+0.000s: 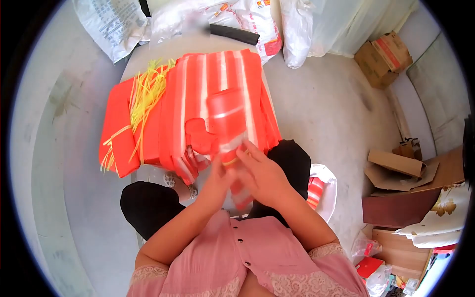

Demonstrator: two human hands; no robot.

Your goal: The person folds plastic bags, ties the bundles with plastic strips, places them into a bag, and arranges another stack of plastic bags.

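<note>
Both hands are at a folded bundle of red-and-white striped plastic bags (227, 116), held over my lap and partly blurred by motion. My left hand (217, 180) is closed round its narrow middle. My right hand (260, 173) pinches the same part from the other side, thumb and fingers together. A thin yellow band shows at the gripped spot, mostly hidden by the fingers. Beyond lies a large stack of striped bags (173, 109). To its left, yellow plastic strips (148, 94) are strewn over red folded bundles (116, 96), one tied with a yellow strip.
A white container (332, 190) with striped bundles stands by my right knee. White sacks (111, 24) and a black bar-like object (234, 34) are at the back. Cardboard boxes (383, 59) sit far right, with opened cardboard (398, 171) nearer.
</note>
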